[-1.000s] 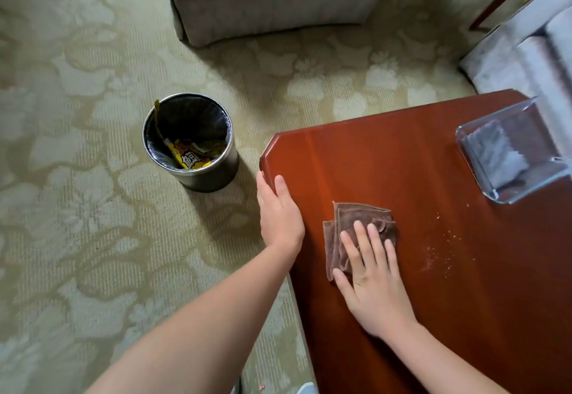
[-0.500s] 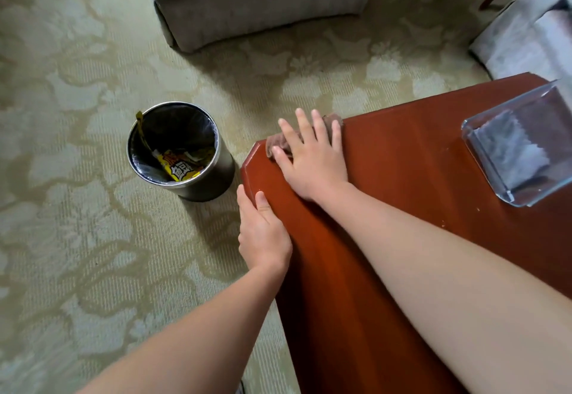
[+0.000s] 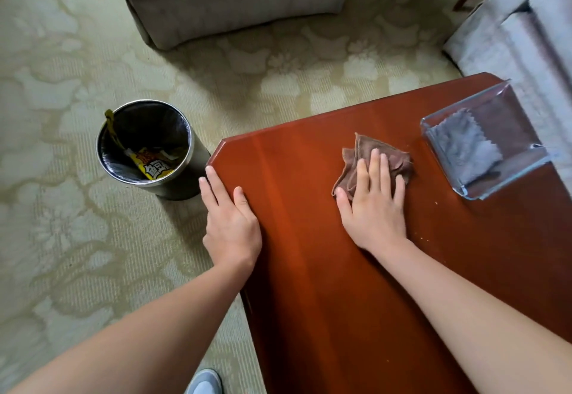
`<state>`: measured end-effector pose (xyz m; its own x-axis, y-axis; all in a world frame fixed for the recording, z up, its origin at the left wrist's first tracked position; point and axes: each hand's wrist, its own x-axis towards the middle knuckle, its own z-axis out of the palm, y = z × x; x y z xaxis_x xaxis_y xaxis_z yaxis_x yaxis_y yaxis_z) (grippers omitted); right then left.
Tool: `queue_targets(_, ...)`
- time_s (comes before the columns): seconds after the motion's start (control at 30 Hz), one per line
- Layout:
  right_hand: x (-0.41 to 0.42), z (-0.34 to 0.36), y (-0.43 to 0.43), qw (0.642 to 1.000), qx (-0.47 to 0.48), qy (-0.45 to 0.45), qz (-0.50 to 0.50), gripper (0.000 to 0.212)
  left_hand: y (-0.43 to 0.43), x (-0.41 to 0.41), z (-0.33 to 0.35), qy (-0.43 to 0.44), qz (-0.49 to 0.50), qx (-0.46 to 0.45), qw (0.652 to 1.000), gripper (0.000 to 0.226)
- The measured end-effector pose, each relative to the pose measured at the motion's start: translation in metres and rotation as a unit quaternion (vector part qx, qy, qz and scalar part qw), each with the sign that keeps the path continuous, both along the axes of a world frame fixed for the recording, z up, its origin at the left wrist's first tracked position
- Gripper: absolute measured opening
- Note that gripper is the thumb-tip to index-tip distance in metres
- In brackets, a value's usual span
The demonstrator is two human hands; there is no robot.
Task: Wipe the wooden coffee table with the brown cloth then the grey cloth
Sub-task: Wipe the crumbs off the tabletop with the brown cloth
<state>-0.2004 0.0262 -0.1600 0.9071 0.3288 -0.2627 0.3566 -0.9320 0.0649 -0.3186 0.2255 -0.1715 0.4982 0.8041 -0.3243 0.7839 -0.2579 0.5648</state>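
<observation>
The reddish wooden coffee table (image 3: 309,270) fills the lower right of the head view. A crumpled brown cloth (image 3: 393,153) lies on its far part, and my right hand (image 3: 373,205) presses flat on it with straight fingers. My left hand (image 3: 230,220) rests flat along the table's left edge, thumb on the top. The grey cloth (image 3: 461,149) lies in a clear glass tray (image 3: 526,174) at the table's far right. A few crumbs dot the wood to the right of my right hand.
A round metal waste bin (image 3: 145,146) with a black liner and a yellow wrapper stands on the patterned carpet by the table's left corner. A grey armchair (image 3: 235,0) stands behind; a pale sofa (image 3: 520,28) is at the far right. A shoe tip (image 3: 205,383) shows below.
My right hand has slid the brown cloth from the table's far left corner rightwards towards the glass tray. My left hand has stayed on the left edge.
</observation>
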Motion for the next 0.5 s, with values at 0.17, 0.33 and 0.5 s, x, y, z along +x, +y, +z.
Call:
queue_targets(0.17,0.027,-0.008,0.088,0.997,0.050,0.007,0.058,0.075,0.002,0.000,0.000,0.014,-0.001,-0.002,1.000,0.063)
queue_targets(0.33,0.034,-0.005,0.122,0.985,0.067,0.013,0.160,0.073,0.001,0.001,0.000,0.012,-0.005,-0.002,1.000,0.062)
queue_targets(0.5,0.081,-0.003,0.069,0.996,0.057,0.015,0.066,0.073,0.002,0.000,-0.002,0.013,-0.004,0.001,1.000,0.062)
